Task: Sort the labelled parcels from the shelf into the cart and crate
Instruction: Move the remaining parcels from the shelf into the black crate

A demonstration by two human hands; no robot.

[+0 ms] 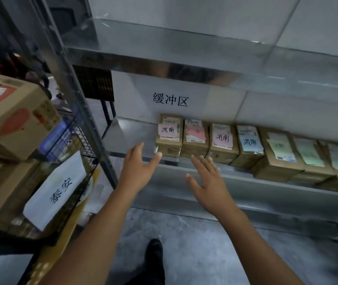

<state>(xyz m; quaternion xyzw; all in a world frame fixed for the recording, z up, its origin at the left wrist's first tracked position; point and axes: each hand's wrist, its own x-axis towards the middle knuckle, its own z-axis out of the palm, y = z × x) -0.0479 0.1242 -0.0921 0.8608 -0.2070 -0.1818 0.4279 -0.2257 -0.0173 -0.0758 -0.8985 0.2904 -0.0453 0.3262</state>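
Both hands are empty, reaching toward the metal shelf (pixel 246 179). The left hand (pixel 141 167) is open with straight fingers and its thumb spread. The thumb tip is just beside the lower corner of the leftmost parcel (pixel 169 134) — I cannot tell whether they touch. The right hand (pixel 207 182) is open too, palm down, fingers spread, hovering in front of the shelf edge below the second and third boxes. The parcels (pixel 223 140) sit on the lower shelf board in one tight side-by-side row. Seven can be counted, and the right end is cut by the frame. Each is brown cardboard with a coloured note on top: three pink, one blue, then three pale green. The handwriting is readable on four of them and blurred on the rest. One printed wall sign (pixel 170 99) hangs above the row. At left stands one wire-mesh cart (pixel 77 136) holding stacked cartons, with one large cardboard box (pixel 14 116) on top, and one white sheet (pixel 57 190) with handwriting hangs on its mesh side. One dark shoe (pixel 153 256) is on the grey floor (pixel 194 243) between the arms.
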